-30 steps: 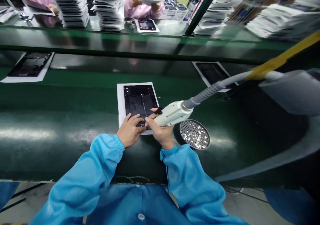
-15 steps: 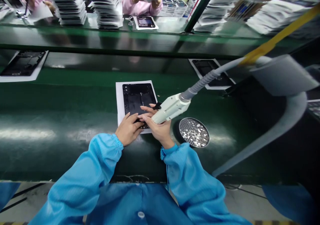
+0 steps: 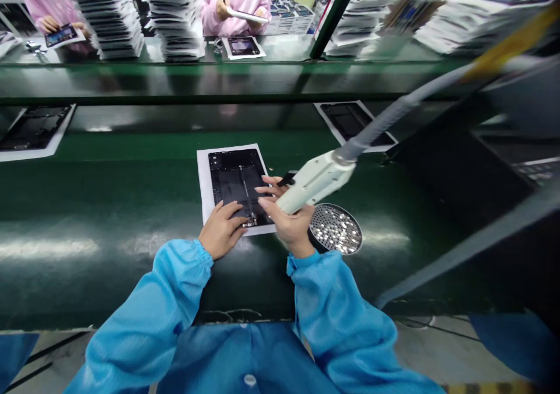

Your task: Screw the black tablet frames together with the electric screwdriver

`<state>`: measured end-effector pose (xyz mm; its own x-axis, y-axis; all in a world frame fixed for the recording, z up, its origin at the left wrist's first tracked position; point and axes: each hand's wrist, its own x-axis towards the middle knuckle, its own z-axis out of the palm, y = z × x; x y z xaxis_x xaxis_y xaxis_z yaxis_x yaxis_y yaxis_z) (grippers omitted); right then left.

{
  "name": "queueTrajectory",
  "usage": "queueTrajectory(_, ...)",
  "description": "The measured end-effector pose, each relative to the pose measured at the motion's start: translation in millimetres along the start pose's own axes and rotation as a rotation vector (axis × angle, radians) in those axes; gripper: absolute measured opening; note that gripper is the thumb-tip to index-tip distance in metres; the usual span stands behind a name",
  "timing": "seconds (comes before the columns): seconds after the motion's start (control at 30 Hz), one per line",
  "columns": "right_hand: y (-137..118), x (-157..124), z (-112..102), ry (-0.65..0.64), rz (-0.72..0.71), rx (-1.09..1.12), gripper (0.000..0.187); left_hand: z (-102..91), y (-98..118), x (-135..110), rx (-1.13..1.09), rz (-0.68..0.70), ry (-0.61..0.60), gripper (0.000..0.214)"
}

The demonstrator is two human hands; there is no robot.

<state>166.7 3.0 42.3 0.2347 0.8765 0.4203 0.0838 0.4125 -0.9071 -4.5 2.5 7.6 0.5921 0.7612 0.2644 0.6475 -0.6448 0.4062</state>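
A black tablet housing lies on a white sheet on the green bench. My left hand rests over its lower left corner, fingers stretched out and holding nothing. In my right hand is a pale electric screwdriver with a black lever, tilted over the right side of the housing. Its working tip is hidden by my fingers. A grey cable runs from its rear end to the upper right. Just right of my right hand sits a round perforated dish with many small shiny pieces.
More housings on white sheets lie on the bench, one at far left and one at right. A thick grey hose curves along the right. Beyond a raised shelf, people in pink work beside tall stacks.
My right hand has drawn the screwdriver rightward, away from my left hand, uncovering the housing's lower edge. My left hand stays on the corner. The view has shifted slightly.
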Motion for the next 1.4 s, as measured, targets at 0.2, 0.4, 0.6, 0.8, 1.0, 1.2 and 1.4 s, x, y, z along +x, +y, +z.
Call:
queueTrajectory(0.2, -15, 21, -37, 0.138, -0.135, 0.052, 0.019, 2.5, -3, -1, 0.011, 0.010, 0.036, 0.023)
queueTrajectory(0.4, -63, 59, -84, 0.009, -0.200, 0.187, 0.027, 2.4, -7, -1, 0.021, 0.027, 0.068, 0.023)
queueTrajectory(0.6, -96, 75, -125, -0.451, 0.190, -0.140, 0.030, 0.9, -12, -1, 0.024, 0.038, 0.091, 0.023)
queueTrajectory(0.8, -58, 65, -125, -0.338, 0.222, -0.257, 0.041, -1.7, -13, 0, 0.024, 0.032, 0.090, 0.024)
queueTrajectory(1.0, -36, 60, -134, -0.083, 0.162, -0.280, 0.043, -4.3, -15, 0, 0.044, 0.050, 0.100, 0.026)
queueTrajectory(1.2, -27, 55, -136, -0.034, 0.161, -0.232, 0.043, -5.2, -17, -1, 0.052, 0.058, 0.123, 0.027)
queueTrajectory(1.4, -17, 56, -135, -0.009, 0.146, -0.210, 0.043, -9.6, -17, 0, 0.043, 0.047, 0.109, 0.025)
